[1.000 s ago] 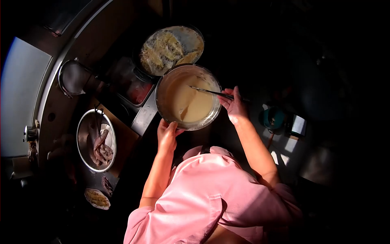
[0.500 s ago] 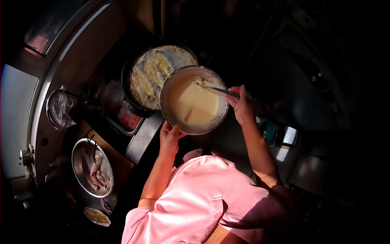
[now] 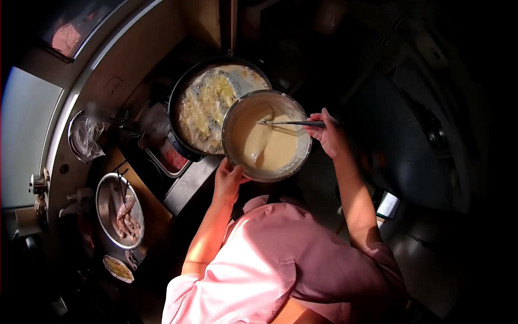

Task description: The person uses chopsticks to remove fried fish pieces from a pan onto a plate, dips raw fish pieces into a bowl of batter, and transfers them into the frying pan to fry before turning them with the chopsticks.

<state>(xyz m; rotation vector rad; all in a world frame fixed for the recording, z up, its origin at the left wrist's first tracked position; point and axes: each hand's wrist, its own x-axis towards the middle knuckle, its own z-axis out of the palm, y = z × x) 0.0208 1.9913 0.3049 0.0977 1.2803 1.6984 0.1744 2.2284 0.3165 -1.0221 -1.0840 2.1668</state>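
My left hand (image 3: 229, 177) grips the lower left rim of a metal bowl (image 3: 306, 147) that holds pale, creamy batter (image 3: 275, 151). A batter-coated piece (image 3: 259, 143) lies partly sunk in it. My right hand (image 3: 326, 134) is closed around dark chopsticks (image 3: 294, 123), whose tips reach into the bowl at the batter's surface. Just behind and to the left of the bowl, partly covered by it, is a round black pan (image 3: 174, 102) of bubbling oil, with several battered pieces (image 3: 218, 89) frying in it.
At the left, an oval metal dish (image 3: 102, 224) holds pale raw strips (image 3: 125, 216) with another pair of chopsticks (image 3: 123, 181). A small dish of yellowish food (image 3: 117, 269) sits below it. A metal tray with red contents (image 3: 174, 159) and a plastic-wrapped bowl (image 3: 85, 135) are near the pan.
The bowl has shifted slightly right in view, along with the pan. My right hand has moved right with the chopsticks, now held more level. The coated piece shows more above the batter.
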